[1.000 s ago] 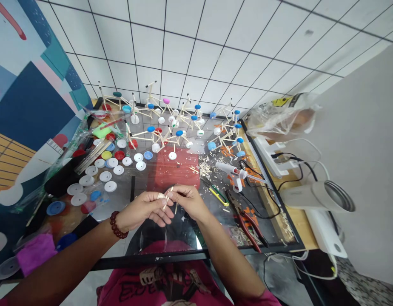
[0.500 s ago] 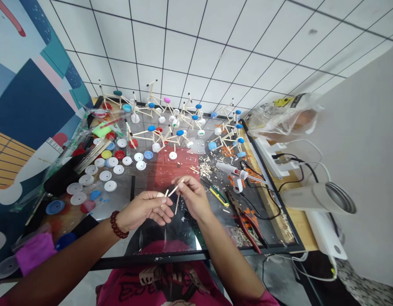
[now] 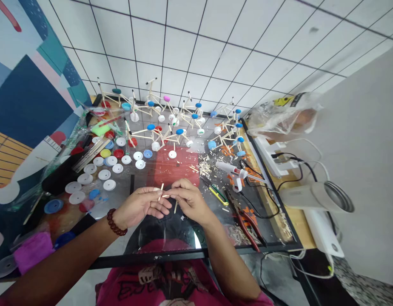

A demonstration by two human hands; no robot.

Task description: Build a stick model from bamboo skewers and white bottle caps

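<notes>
My left hand [image 3: 143, 203] pinches a short pale wooden stick [image 3: 162, 187] between thumb and forefinger, its upper end pointing up; the other fingers are curled loosely. Against it, my right hand [image 3: 189, 200] closes its fingertips on a second wooden stick [image 3: 165, 196], which lies nearly level. The two sticks meet or cross at the fingertips; whether they are joined I cannot tell. Just below the right fingers, another thin stick [image 3: 175, 207] shows, partly covered. Both hands are over the dark glassy tabletop [image 3: 120, 238].
Stick-built figures with bottle-cap wheels [image 3: 164, 135] stand along the back. Loose white caps [image 3: 109, 185] are on the left. To the right are wood scraps [image 3: 209, 165], a glue gun [image 3: 230, 168], a yellow cutter knife [image 3: 218, 194], red-handled pliers [image 3: 247, 229] and a power strip [image 3: 274, 159].
My right hand has moved left and its fingers have closed in on my left hand. Its stick has swung from slanting upward to nearly level, against the left hand's stick.
</notes>
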